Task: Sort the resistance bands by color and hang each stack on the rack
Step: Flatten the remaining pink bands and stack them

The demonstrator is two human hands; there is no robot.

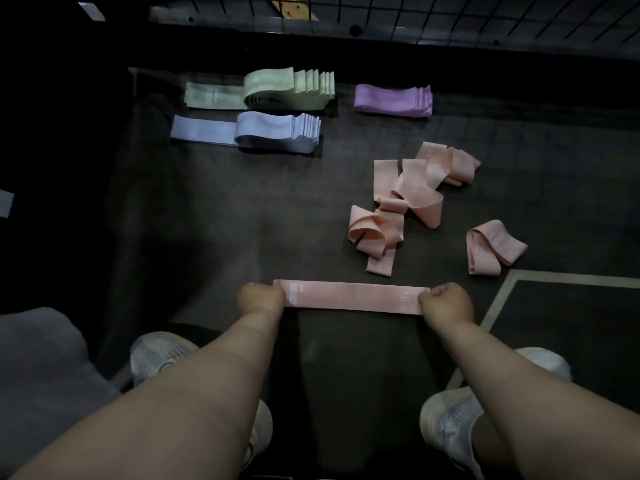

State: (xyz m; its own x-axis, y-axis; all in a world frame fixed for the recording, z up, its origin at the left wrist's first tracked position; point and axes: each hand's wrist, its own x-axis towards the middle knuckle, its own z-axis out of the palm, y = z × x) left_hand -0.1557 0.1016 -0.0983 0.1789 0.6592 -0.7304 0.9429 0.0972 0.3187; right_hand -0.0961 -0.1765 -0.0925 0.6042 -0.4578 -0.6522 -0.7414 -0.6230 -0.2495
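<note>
The left hand (261, 299) and right hand (446, 303) each grip an end of a pink resistance band (353, 296), flat over the floor mat (207, 209). Beyond lie a green stack (277, 88), blue stack (263, 131), purple stack (393, 100) and loose pink bands (398, 206).

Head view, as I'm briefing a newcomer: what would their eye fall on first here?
First, the pink band stretched flat between the left hand and right hand, each gripping one end, low in the middle. Beyond it to the right lies a tangled heap of pink bands; farther back sit a green stack, a blue stack and a purple stack.
</note>
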